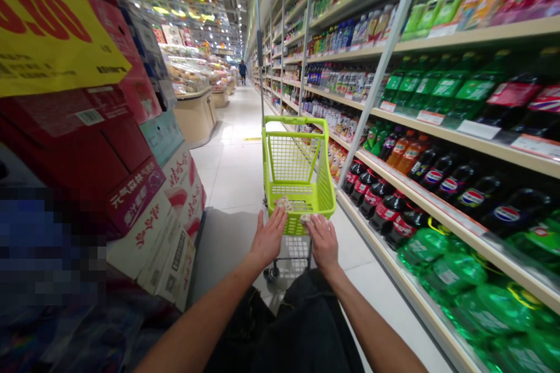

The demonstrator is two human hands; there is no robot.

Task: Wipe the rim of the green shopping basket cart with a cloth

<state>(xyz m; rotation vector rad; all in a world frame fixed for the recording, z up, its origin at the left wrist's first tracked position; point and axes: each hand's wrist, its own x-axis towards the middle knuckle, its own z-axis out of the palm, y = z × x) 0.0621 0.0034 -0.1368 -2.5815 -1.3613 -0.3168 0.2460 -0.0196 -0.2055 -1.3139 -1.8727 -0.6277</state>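
Observation:
A small bright green shopping cart [295,134] stands right in front of me, its latticed basket facing away down the aisle. My left hand [269,237] is at the left of the basket's near edge, fingers together on a crumpled, speckled beige cloth [284,204] that lies over the rim. On the right of the same edge, my right hand [322,240] has its fingers bent over a smaller bit of similar cloth [305,218]. Whether the two bits are one piece I cannot tell. No goods show in the basket.
Drink shelves [431,172] run along the right, with soda bottles [464,90] and large green bottles [452,274] low down. Stacked cartons [161,239] stand close on the left under a yellow price sign [52,23]. A display counter [192,116] and a distant person [242,71] are ahead.

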